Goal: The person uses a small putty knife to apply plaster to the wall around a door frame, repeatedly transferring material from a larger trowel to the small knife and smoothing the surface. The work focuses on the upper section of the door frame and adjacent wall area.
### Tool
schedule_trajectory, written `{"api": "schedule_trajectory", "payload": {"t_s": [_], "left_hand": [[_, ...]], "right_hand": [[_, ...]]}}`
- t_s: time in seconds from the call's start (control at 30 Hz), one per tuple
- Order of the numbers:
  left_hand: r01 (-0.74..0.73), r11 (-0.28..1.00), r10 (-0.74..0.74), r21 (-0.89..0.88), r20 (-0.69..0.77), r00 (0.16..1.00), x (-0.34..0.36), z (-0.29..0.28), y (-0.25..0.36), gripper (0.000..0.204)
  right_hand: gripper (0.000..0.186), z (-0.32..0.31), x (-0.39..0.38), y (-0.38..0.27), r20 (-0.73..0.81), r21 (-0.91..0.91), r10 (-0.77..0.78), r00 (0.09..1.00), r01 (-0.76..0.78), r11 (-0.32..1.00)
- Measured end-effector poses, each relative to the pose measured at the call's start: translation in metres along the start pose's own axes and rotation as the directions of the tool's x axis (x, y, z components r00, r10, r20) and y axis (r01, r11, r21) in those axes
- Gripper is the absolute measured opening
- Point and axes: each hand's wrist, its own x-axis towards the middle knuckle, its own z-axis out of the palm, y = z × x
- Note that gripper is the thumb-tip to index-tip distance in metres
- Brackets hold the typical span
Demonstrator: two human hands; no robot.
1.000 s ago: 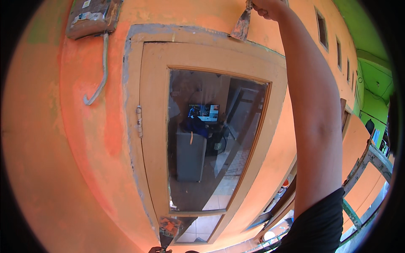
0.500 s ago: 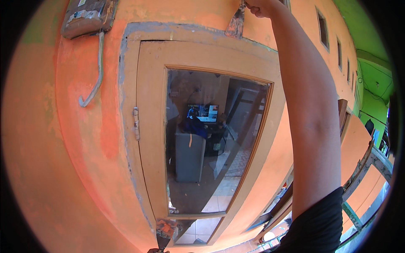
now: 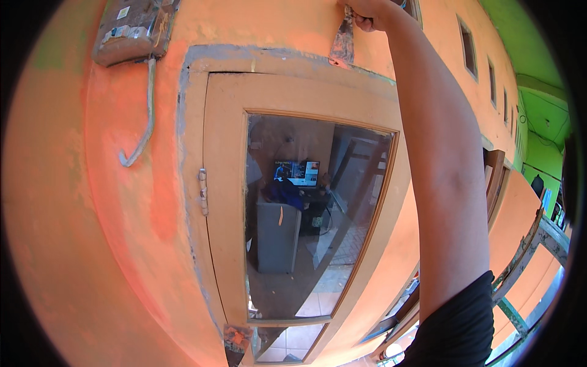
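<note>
Raised high at the top, my right hand [image 3: 369,14] is closed around a putty knife [image 3: 343,44]. The stained blade of that knife points down, its edge at the orange wall [image 3: 275,27] just over the grey strip along the door frame [image 3: 257,58]. At the bottom, a second putty knife [image 3: 235,339] carries orange filler or paint on its wide blade, in front of the lower part of the tan door [image 3: 223,183]. My left hand is below the picture's edge.
A brown meter box [image 3: 133,37] with a bent grey pipe [image 3: 148,116] hangs at the upper left. The door's glass pane [image 3: 275,293] shows a lit screen [image 3: 296,173]. To the right, a worn metal frame [image 3: 520,257] stands beside the wall.
The door and wall sit lower in the picture. My right hand and its knife have shifted slightly left along the wall. The lower knife has dropped, and the fingers beneath it have left view.
</note>
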Motion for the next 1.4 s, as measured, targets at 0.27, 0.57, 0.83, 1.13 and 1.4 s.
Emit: {"api": "schedule_trajectory", "payload": {"t_s": [0.27,0.57,0.83,1.13,1.4], "left_hand": [[0.069,0.996,-0.068,-0.053,0.014,0.998,-0.006,-0.001,0.020,0.015],[-0.003,1.000,0.004,-0.030,0.054,0.999,-0.002,0.000,0.015,0.015],[0.025,0.999,-0.023,-0.030,0.055,0.998,-0.001,-0.004,0.010,0.016],[0.016,1.000,-0.016,0.002,0.018,1.000,-0.005,-0.009,0.003,0.016],[-0.030,0.999,0.030,-0.012,0.015,0.999,-0.009,-0.008,0.014,0.016]], "right_hand": [[0.032,-0.014,-0.041,-0.029,-0.326,-0.181,-0.178,0.929,0.123,0.976],[0.034,0.003,-0.064,0.001,-0.302,-0.183,-0.152,0.941,0.099,0.978],[0.026,-0.004,-0.048,0.012,-0.148,-0.303,-0.323,0.935,0.268,0.914],[0.029,0.007,-0.068,-0.021,-0.396,-0.351,-0.284,0.873,0.142,0.926],[0.028,-0.002,-0.075,-0.018,-0.302,-0.234,-0.285,0.909,0.219,0.947]]}}
